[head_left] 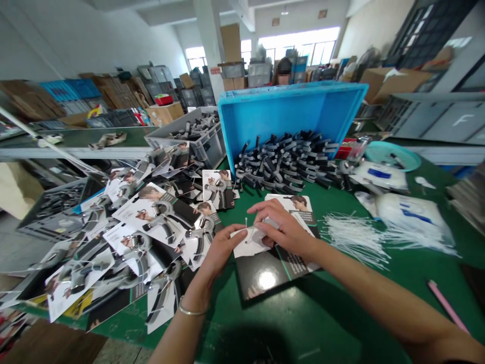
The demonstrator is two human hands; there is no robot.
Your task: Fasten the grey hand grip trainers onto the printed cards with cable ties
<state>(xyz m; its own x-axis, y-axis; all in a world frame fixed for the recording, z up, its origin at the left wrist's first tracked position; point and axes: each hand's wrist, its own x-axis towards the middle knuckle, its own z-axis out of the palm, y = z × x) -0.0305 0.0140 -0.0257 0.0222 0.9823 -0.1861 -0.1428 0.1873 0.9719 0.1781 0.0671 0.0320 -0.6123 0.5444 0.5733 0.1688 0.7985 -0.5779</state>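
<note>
Grey crates, cardboard boxes and pale walls surround a green bench (326, 313) in a workshop, with a person (283, 73) in the background behind a tilted blue plastic crate.

Along the left side of the bench, glossy black-and-white cards bearing grey-and-black spring hand grips (162, 217) lie heaped and overlapping, reaching its front left edge. Their printed text is too small to read, and I can make out no brand.

Near the middle of the front edge, the left hand (222, 247) is narrow, pinching the left side of a white card (246, 247) between thumb and fingers. One thin white plastic tie (246, 222) stands up at the card's upper edge. The step in hand looks like handling the tie at the card, which calls for a fine fingertip pinch and a steady card. The right hand (280, 227) curls over the card's right part; I cannot tell whether its fingertips close on anything. Under both hands lies a stack of black printed cards (257, 275).

Beyond, loose grips (280, 164) spill from the blue plastic crate (280, 111) towards the hands. Rightward, loose white plastic ties (352, 237) sit beside a clear bag with blue markings (413, 207), not legible; a pink pen (445, 303) lies near the right front corner. Behind, a grey crate (428, 121) reads "F".
</note>
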